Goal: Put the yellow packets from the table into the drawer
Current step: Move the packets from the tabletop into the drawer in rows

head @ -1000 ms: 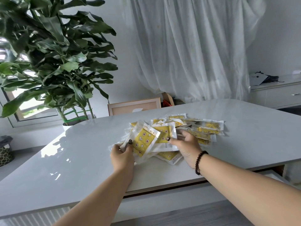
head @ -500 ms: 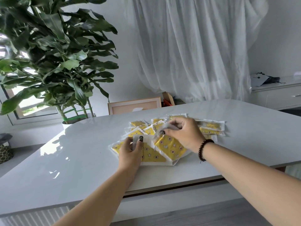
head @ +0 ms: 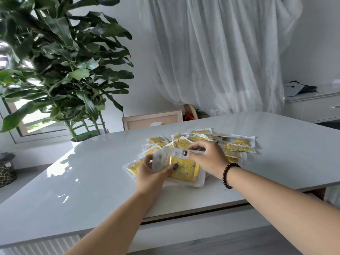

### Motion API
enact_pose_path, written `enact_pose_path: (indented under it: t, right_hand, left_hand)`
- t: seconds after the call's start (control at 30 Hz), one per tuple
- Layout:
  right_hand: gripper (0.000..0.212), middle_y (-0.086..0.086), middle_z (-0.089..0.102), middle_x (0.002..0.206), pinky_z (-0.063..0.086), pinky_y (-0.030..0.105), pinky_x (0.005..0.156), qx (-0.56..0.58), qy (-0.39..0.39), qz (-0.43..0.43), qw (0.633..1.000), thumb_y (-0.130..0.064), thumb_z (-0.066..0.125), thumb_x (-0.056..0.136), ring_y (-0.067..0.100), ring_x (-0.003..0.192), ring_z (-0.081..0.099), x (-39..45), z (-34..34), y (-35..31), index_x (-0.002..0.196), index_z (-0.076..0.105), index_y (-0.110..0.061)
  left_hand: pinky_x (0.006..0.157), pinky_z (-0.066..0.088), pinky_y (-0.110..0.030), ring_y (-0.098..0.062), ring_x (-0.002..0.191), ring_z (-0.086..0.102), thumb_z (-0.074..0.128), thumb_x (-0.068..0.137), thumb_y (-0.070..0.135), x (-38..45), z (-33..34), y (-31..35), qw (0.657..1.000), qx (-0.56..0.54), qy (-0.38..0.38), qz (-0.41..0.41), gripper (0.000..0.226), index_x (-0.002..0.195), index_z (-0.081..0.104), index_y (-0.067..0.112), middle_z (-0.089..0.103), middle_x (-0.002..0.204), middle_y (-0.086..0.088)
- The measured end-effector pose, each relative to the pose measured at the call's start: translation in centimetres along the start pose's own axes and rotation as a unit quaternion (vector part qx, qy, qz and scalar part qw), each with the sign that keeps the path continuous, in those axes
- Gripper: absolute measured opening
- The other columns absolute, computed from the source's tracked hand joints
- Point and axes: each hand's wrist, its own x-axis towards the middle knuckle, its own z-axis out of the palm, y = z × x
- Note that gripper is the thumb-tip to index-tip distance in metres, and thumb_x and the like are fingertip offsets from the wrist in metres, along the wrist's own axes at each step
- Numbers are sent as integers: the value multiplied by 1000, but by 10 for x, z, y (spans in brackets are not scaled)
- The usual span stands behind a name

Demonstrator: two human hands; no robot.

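Note:
Several yellow packets in clear wrappers lie spread over the middle of the white table. My left hand grips a small stack of yellow packets at its left end, thumb on top. My right hand pinches the clear upper edge of a packet on that stack; a dark bead bracelet sits on its wrist. Under the table's front edge runs a dark gap where the drawer front sits; I cannot tell whether it is open.
A tall leafy plant stands behind the table's left corner. A framed board leans behind the table. White curtains hang at the back. A white sideboard with dark items stands far right.
My right hand has laid another packet onto the stack and now pinches its top edge. My left hand has shifted its grip with the thumb over the stack. The stack sits flatter.

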Motion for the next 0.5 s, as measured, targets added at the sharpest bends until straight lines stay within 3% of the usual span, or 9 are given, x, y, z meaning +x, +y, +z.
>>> enact_pose_path:
  t: [0.07, 0.13, 0.23, 0.3, 0.37, 0.5]
  right_hand:
    - [30, -8, 66, 93, 49, 17, 69, -19, -36, 32, 999, -31, 76, 76, 7, 85, 62, -1, -2, 7, 102, 64, -23]
    - [40, -5, 67, 100, 54, 29, 81, -24, -61, 38, 997, -30, 77, 75, 14, 94, 64, -5, 2, 13, 111, 61, -24]
    - [33, 3, 68, 91, 55, 32, 73, -10, -49, 2, 999, -21, 76, 76, 20, 81, 65, -17, 11, 14, 105, 63, -27]
    - [30, 8, 68, 83, 52, 31, 61, -1, -33, -20, 999, -18, 73, 79, 25, 67, 60, -22, 16, 13, 104, 60, -31]
    - [29, 6, 70, 83, 50, 27, 58, 16, -5, -23, 1000, -15, 64, 87, 27, 66, 61, -25, 20, 12, 110, 56, -31]
    - [27, -2, 65, 92, 40, 7, 60, 9, 85, 14, 996, -9, 51, 91, 13, 77, 60, -18, 20, 17, 115, 53, -20]
  left_hand:
    - [72, 57, -30, -15, 78, 71, 83, 68, 3, 3, -3, -2, 999, -35, 38, -6, 34, 93, 64, 16, 73, 86, 0]
    - [73, 57, -32, -19, 80, 71, 82, 70, 1, 2, -3, -2, 999, -29, 26, 2, 33, 93, 64, 15, 74, 85, 0]
    - [68, 58, -29, -17, 78, 72, 84, 67, -1, -2, 1, 1, 998, 7, -52, 17, 38, 96, 65, 14, 75, 84, -1]
    - [64, 57, -25, -15, 76, 72, 83, 67, -3, -5, 4, 4, 996, 19, -84, 11, 40, 96, 64, 15, 75, 84, -2]
    - [62, 57, -25, -13, 72, 72, 80, 68, -7, -4, 5, 2, 996, 19, -82, -8, 39, 94, 63, 16, 75, 81, -1]
    - [74, 58, -35, -21, 78, 72, 81, 70, -1, 5, 0, -6, 997, -37, 25, -60, 32, 93, 65, 15, 74, 87, -9]
